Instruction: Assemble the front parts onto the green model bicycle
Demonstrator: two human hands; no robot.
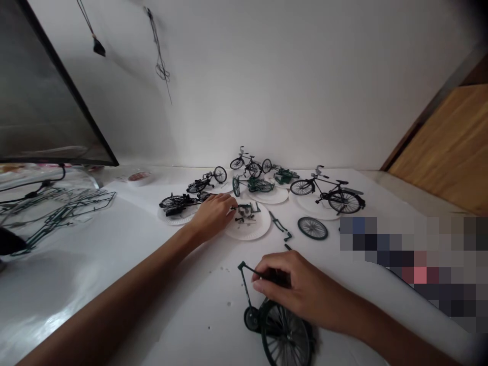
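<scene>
My right hand (pixel 284 277) is closed on the dark green frame tube of a partly built model bicycle (pixel 249 317), fingers and thumb pinching it. A spoked wheel (pixel 287 338) and a round chain cover (pixel 251 318) are on this bicycle, below the hand. My left hand (pixel 214 216) reaches to the left rim of a white paper plate (pixel 249 233) that carries several tiny dark parts (pixel 244 216). Its fingers are curled together and the fingertips are partly hidden, so anything between them cannot be made out.
Beyond the plate are several model bicycles, one upright black one (pixel 328 190) at right. A loose wheel (pixel 312 228) and a green fork-like part (pixel 280 226) lie on the white table. Green part sprues (pixel 64 213) and a monitor (pixel 46 91) are at left, a small bowl (pixel 139 178) behind.
</scene>
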